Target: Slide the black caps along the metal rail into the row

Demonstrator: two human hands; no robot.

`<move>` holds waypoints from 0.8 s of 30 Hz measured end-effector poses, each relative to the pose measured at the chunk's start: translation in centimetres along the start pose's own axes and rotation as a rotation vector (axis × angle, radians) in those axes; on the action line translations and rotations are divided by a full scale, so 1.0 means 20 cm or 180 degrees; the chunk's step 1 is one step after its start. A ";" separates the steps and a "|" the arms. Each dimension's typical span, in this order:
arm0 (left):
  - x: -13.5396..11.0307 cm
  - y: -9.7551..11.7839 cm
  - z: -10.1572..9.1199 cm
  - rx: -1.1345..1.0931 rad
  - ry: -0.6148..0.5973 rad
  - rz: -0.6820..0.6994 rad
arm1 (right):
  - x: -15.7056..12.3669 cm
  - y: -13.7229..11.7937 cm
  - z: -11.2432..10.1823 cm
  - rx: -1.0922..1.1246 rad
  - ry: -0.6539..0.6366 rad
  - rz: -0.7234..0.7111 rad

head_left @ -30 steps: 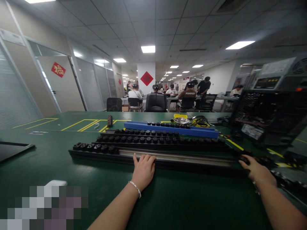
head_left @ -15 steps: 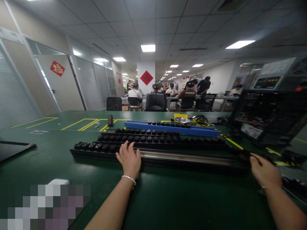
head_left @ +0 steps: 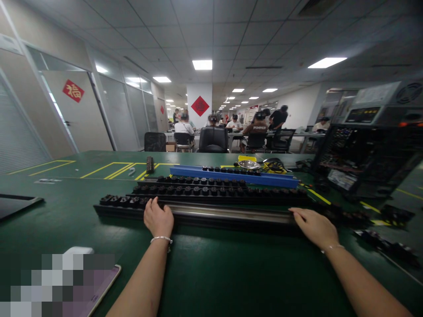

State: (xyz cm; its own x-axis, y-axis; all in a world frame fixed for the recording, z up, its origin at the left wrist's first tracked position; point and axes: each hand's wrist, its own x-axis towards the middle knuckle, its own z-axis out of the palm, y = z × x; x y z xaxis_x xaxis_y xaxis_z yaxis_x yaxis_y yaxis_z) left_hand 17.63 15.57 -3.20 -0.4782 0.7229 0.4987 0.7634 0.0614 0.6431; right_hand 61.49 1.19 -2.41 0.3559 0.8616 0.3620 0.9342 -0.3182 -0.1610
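A long black rail (head_left: 228, 215) with a shiny metal channel lies across the table in front of me. Small black slotted parts (head_left: 124, 200) sit in a row on its left end. My left hand (head_left: 158, 218) curls over the rail beside the last of these parts, its fingertips partly hidden. Over the rail's right stretch, my right hand (head_left: 315, 226) has thumb and fingers drawn together; whatever is between them is hidden. Just behind lie more black rails (head_left: 211, 191) filled with similar parts. A blue rail (head_left: 264, 179) carries another row.
Loose dark parts (head_left: 386, 246) lie on the right, near an open computer case (head_left: 346, 154). A metal dish (head_left: 249, 164) and yellow tray (head_left: 247, 158) stand at the back. At left are a phone (head_left: 102, 286) and a black tray (head_left: 20, 204). People sit beyond the table.
My right hand has moved left from the far right onto the rail's right stretch. My left hand has shifted left along the rail, its spread fingers now closer together and curled.
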 end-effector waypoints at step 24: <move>0.05 0.00 -0.07 0.0214 -0.0291 -0.0306 | -0.09 -0.08 0.07 0.0171 0.0743 0.1249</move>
State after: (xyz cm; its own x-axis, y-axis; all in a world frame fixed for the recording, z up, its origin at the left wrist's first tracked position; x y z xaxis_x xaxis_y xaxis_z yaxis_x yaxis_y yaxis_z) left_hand 16.40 15.33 -1.85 -0.5114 0.7709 0.3796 0.7448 0.1773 0.6434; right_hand 59.25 0.68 -4.08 0.6841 0.5659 0.4602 0.7273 -0.5764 -0.3724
